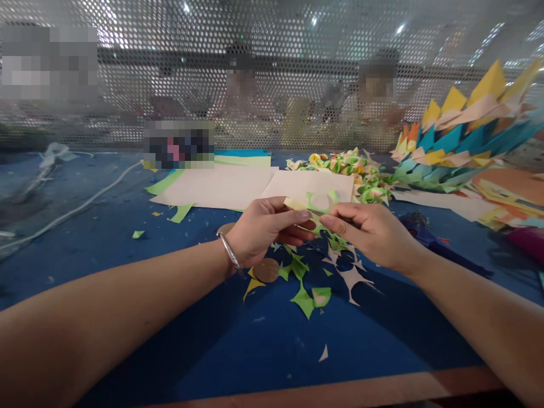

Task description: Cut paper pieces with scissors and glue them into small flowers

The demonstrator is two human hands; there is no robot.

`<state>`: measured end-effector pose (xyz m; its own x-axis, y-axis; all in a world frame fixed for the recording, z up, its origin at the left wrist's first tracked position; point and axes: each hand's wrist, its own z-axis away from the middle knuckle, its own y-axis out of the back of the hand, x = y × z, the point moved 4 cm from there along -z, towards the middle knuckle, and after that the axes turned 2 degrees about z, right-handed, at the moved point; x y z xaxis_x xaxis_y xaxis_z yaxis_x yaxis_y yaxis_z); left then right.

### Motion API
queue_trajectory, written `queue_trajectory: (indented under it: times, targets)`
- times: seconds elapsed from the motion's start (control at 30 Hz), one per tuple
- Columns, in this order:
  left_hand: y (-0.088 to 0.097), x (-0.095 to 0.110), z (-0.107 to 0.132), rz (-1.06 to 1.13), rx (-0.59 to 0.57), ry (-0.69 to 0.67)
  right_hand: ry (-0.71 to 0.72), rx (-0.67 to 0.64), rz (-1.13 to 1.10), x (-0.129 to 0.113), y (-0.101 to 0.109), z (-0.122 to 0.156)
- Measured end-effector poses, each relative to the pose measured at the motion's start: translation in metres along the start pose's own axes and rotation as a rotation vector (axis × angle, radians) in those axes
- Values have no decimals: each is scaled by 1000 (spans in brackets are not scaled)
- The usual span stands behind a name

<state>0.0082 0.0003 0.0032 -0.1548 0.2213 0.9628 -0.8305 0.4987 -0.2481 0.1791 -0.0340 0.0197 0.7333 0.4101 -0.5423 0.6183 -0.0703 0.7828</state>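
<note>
Between thumb and fingers of my left hand (pixel 278 222) is a narrow pale yellow paper strip (pixel 293 203), held above the table. A silver bangle circles the left wrist. My right hand (pixel 361 229) is closed in a pinch at the near right end of the strip. A thin dark line shows between the fingertips there, too small to name. Cut paper scraps (pixel 302 297) in green and white lie under both hands, partly hidden by them. A round brown disc (pixel 266 270) rests beside the left wrist.
Behind the hands lie pale paper sheets (pixel 221 186) and a heap of small curled paper pieces (pixel 352 164). At right stands a layered, pointed paper construction (pixel 463 136), near a dark blue object (pixel 442 243). A white cord (pixel 97 195) crosses the left; perforated metal mesh (pixel 276 73) rises behind the table.
</note>
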Motion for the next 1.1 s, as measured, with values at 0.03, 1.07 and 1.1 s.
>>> queue_trajectory:
  times: [0.03,1.07,1.1]
  targets:
    - [0,0,0,-3,2,5,3,2,1,0,0,0]
    - [0,-2,-2,73,-36,97,20,-4,-21,1,0,-1]
    - [0,-2,-2,77,-40,97,20,-5,-21,1,0,-1]
